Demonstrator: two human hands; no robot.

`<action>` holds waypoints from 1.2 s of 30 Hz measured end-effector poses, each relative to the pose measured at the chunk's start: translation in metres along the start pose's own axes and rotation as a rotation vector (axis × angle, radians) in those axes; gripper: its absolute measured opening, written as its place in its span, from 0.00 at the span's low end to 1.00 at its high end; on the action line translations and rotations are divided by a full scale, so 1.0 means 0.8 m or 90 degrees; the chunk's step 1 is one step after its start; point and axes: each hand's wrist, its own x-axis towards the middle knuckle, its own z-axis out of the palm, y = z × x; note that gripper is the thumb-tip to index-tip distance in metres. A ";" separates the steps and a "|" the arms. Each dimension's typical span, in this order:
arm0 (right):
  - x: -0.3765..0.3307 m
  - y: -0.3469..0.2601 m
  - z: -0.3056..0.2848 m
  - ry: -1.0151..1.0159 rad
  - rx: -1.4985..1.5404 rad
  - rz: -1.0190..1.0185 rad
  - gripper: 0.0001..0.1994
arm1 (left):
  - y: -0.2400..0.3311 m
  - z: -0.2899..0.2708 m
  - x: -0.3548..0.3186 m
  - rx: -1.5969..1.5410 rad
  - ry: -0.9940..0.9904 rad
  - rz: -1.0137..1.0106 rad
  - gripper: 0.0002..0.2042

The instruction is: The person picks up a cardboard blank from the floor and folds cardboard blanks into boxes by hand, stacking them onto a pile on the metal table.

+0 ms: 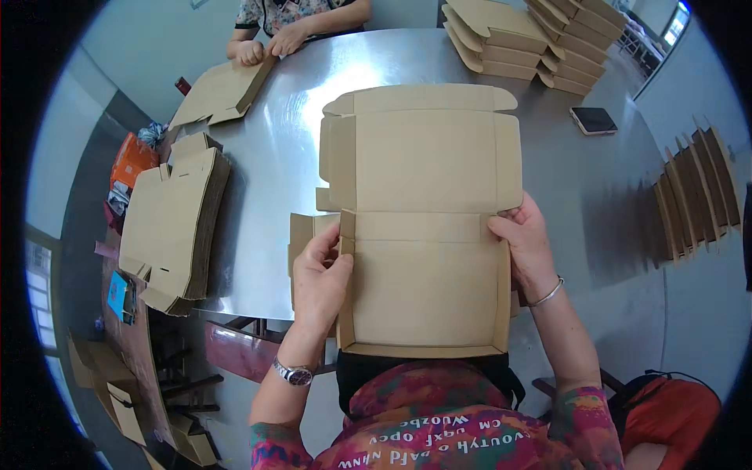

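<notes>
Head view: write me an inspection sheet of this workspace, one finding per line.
Surface: metal table, shiny, with bright glare toward its far side.
Job's things: open cardboard box, its lid panel spread away from the person; flat cardboard stack at left; stacked boxes at far right; more cardboard at right.
Clutter: dark-screened phone at right; orange bag beyond the stack at left.
Hands: left hand grips the box's left wall; right hand pinches its right side near the lid fold.
Cables: nothing seen on the table.
Surroundings: co-worker's hands on another cardboard piece, far left.
</notes>
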 end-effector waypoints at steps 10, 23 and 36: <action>0.008 -0.005 0.002 -0.016 0.024 0.041 0.20 | -0.002 -0.001 0.010 0.114 0.038 0.036 0.16; 0.002 -0.023 0.010 0.010 -0.137 -0.060 0.22 | -0.003 -0.002 0.009 0.134 0.085 0.025 0.29; -0.052 -0.049 0.031 -0.039 -0.775 -0.130 0.15 | 0.001 0.000 -0.007 0.154 0.052 0.068 0.15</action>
